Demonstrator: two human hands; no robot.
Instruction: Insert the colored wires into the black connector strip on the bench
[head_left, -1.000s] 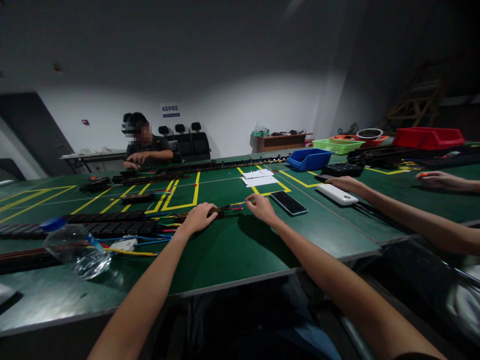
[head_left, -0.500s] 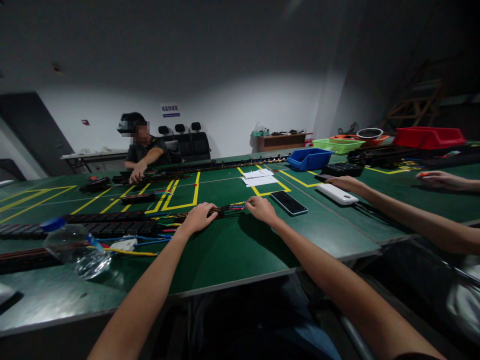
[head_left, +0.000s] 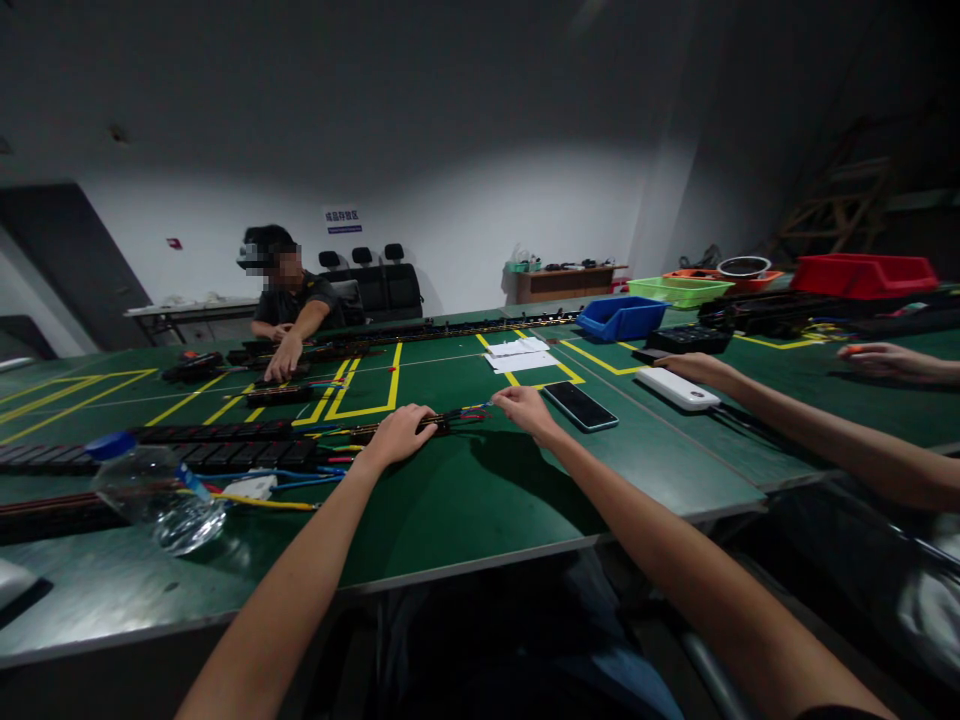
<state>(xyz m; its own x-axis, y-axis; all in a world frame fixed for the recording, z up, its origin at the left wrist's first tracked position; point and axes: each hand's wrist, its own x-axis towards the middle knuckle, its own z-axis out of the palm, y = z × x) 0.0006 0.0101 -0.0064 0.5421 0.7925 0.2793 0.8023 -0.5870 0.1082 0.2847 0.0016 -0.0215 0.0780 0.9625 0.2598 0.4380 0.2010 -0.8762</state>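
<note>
My left hand (head_left: pixel 403 436) lies over a dark wire harness (head_left: pixel 364 432) on the green table, fingers bent across it and thumb pointing right. Loose coloured wires (head_left: pixel 466 416), some red and some blue, come out of the harness to the right of that hand. At their far end my right hand (head_left: pixel 525 410) pinches the tip of a thin wire (head_left: pixel 480 406), slightly raised off the tabletop. The pinched tip itself is mostly hidden by the fingers. A phone (head_left: pixel 580 405) lies just right of my right hand.
Left are black segmented strips (head_left: pixel 247 458), blue cables (head_left: pixel 300 478) and a tilted water bottle (head_left: pixel 161 500). Papers (head_left: pixel 519 355), a blue bin (head_left: pixel 621 318) and a white power bank (head_left: pixel 677 389) lie right. One person (head_left: pixel 289 300) sits opposite; another person's hand (head_left: pixel 694 370) rests at right.
My right fingertips have lifted slightly, and the pinched wire stands more apart from the others. My left hand stays in place. The person opposite has lowered a hand onto a black part.
</note>
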